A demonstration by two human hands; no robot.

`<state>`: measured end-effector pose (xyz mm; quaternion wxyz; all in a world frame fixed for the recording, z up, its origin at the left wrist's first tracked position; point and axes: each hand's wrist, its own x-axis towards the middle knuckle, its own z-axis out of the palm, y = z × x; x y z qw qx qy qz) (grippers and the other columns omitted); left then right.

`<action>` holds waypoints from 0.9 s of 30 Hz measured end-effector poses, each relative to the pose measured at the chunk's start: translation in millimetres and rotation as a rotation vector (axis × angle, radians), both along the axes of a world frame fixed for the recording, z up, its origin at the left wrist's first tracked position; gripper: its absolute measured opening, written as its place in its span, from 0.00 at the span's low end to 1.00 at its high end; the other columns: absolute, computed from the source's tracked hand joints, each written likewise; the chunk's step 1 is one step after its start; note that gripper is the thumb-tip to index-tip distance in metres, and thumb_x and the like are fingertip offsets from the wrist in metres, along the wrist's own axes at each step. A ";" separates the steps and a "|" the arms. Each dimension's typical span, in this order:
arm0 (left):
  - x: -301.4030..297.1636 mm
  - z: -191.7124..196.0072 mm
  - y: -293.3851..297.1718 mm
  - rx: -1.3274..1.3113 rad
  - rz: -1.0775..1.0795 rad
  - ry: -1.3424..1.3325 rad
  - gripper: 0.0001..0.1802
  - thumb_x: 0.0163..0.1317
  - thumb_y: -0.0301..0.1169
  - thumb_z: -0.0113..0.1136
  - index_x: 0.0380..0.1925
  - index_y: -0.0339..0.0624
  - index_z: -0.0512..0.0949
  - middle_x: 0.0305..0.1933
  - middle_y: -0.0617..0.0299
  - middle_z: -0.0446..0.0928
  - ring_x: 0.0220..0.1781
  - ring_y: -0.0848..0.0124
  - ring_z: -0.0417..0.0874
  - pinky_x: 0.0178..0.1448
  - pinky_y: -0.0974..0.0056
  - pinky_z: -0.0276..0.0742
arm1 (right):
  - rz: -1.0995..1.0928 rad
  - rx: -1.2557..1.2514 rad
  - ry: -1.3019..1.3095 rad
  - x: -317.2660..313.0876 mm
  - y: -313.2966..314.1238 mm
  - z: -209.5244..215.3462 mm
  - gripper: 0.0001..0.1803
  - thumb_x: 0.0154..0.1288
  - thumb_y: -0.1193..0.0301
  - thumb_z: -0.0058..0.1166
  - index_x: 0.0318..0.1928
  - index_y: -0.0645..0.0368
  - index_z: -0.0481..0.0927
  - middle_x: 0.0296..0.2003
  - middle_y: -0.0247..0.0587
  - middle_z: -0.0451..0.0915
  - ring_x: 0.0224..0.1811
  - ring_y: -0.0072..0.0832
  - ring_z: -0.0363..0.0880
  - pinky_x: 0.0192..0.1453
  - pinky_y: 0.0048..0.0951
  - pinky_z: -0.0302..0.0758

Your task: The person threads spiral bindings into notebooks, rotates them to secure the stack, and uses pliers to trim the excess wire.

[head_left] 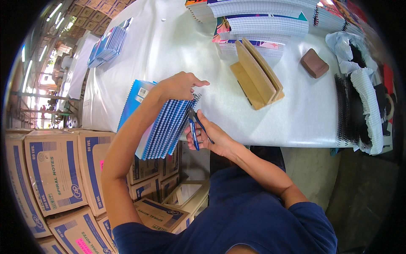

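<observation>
A bundle of blue spiral notebooks [165, 129] lies at the table's near edge, its rows of dark coils facing me. My left hand [177, 86] bears on the far end of the bundle, index finger stretched to the right and the other fingers curled against the notebooks. Loose coil ends [196, 98] stick out just below that hand. In my right hand [218, 136] is a pair of blue-handled pliers [194, 134], the jaws up beside the coil ends; whether they touch a wire is too small to tell. Another blue notebook [136, 95] lies under my left forearm.
More blue notebooks [111, 45] lie at the far left. A folded cardboard piece [258, 78] and a brown block [314, 63] rest right of centre. Notebook stacks [266, 26] line the back. Black coils [344, 110] lie at right. Cartons [57, 169] stand below left.
</observation>
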<state>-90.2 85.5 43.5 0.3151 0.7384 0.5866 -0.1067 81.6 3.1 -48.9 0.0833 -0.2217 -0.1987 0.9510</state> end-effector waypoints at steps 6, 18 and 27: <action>0.5 4.1 0.9 -0.029 0.013 0.021 0.39 0.45 0.22 0.63 0.62 0.54 0.72 0.48 0.41 0.80 0.46 0.53 0.85 0.52 0.60 0.80 | 0.006 0.027 -0.015 -6.9 9.4 -0.3 0.38 0.70 0.36 0.30 0.39 0.61 0.76 0.27 0.40 0.76 0.31 0.30 0.78 0.41 0.35 0.79; 12.5 2.1 2.0 -0.006 -0.042 0.165 0.39 0.44 0.21 0.62 0.63 0.54 0.72 0.49 0.41 0.80 0.48 0.50 0.83 0.54 0.57 0.79 | 0.025 -0.101 0.098 -5.3 16.8 -9.6 0.35 0.70 0.36 0.33 0.31 0.58 0.72 0.21 0.33 0.65 0.21 0.24 0.65 0.27 0.28 0.66; 12.1 -10.1 0.8 -0.016 0.005 0.208 0.39 0.42 0.16 0.56 0.60 0.53 0.75 0.57 0.49 0.77 0.53 0.50 0.80 0.56 0.57 0.77 | -0.044 -0.087 -0.144 -2.6 10.5 17.8 0.37 0.69 0.35 0.33 0.30 0.59 0.72 0.19 0.32 0.62 0.18 0.23 0.57 0.24 0.27 0.59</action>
